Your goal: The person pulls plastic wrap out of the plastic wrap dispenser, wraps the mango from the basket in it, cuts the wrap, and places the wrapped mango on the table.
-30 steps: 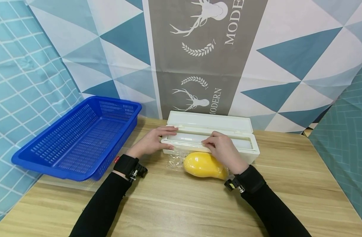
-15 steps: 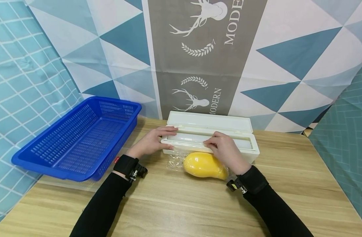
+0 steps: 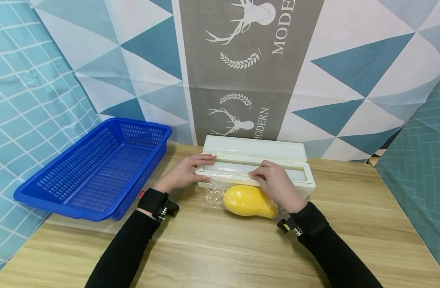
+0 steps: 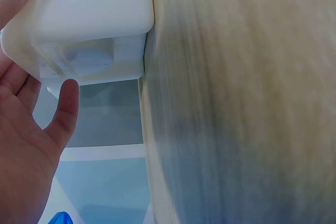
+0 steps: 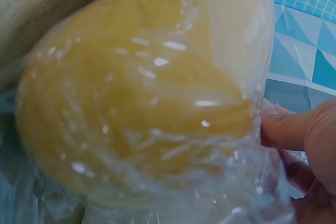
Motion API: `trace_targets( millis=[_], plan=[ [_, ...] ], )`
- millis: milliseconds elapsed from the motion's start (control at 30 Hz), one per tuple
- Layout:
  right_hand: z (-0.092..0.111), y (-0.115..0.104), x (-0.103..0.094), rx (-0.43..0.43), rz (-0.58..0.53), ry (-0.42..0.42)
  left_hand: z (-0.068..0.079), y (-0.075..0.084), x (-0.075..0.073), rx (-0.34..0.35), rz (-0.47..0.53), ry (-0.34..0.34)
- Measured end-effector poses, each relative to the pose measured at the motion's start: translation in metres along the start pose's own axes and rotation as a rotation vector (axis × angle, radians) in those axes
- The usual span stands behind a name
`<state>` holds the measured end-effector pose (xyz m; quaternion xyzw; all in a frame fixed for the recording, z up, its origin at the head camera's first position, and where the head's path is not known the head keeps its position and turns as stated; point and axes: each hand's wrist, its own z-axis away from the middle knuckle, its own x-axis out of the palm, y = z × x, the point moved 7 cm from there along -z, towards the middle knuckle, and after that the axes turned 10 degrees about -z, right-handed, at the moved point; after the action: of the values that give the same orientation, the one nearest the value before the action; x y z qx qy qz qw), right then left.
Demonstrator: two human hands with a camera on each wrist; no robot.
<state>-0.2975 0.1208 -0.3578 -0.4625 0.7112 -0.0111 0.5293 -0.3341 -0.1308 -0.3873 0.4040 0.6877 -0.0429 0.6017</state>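
Observation:
A white cling film dispenser (image 3: 295,186) lies lengthwise with its lid raised at the back and a pale roll (image 3: 227,167) inside. My left hand (image 3: 181,172) grips the dispenser's left end, thumb at the front and fingers over the top. On the front rim, the thumb and forefinger of my right hand (image 3: 275,182) pinch at the film; whatever else sits between those fingertips is hidden. Clear cling film (image 3: 213,196) runs from the dispenser down over a smooth yellow fruit (image 3: 245,201), perhaps a mango. The right wrist view shows the film (image 5: 247,182) wrinkled around the fruit.
A blue perforated plastic basket (image 3: 86,176) stands at the left of the wooden table (image 3: 220,248). Patterned cloth (image 3: 349,80) hangs directly behind the dispenser. Tiled-print sheets (image 3: 32,100) border both sides.
My right hand has slid slightly to the right along the dispenser's front rim. The left hand, the dispenser and the fruit keep their places.

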Motion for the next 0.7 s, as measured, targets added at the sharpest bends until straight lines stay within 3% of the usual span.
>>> trace_targets(
  millis=[700],
  plan=[
    [0.0088, 0.0059, -0.009, -0.025, -0.001, 0.008, -0.0004, 0.0001, -0.0001, 0.002, 0.003, 0.005]
  ],
)
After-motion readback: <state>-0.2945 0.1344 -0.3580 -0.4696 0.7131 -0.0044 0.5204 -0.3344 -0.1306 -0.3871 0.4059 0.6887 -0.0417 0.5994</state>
